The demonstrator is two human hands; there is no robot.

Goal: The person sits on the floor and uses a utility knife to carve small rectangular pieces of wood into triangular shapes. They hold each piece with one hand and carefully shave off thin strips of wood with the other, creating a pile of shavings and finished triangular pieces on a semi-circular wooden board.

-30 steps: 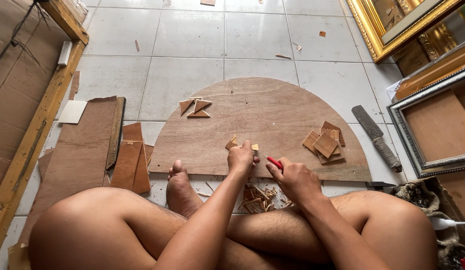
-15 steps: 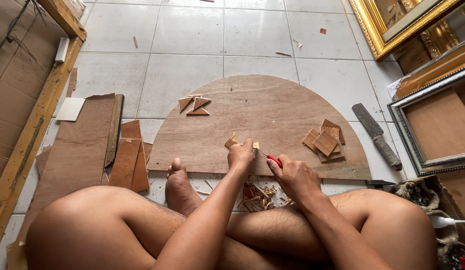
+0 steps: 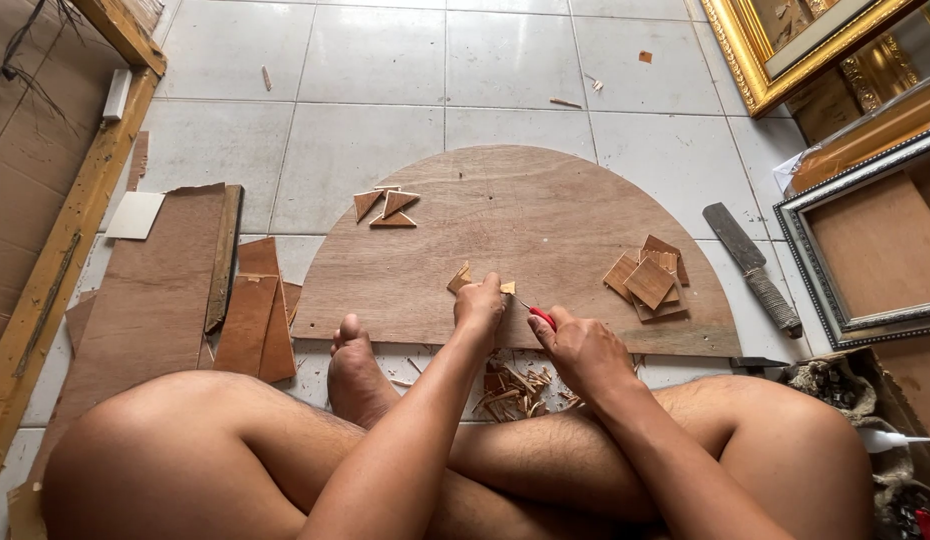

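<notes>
Left hand [image 3: 480,303] pins small pale wood offcut [image 3: 461,277] flat on brown half-round plywood board [image 3: 505,240], probably so it won't slip. Right hand [image 3: 582,348] closed round red-handled knife [image 3: 541,316], blade toward piece.

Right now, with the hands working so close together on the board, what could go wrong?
The red-handled knife in the right hand points toward the left hand pinning a small wood piece; a slip could cut those fingers. The bare foot rests beside sharp wood shavings, so splinters are possible.
</notes>
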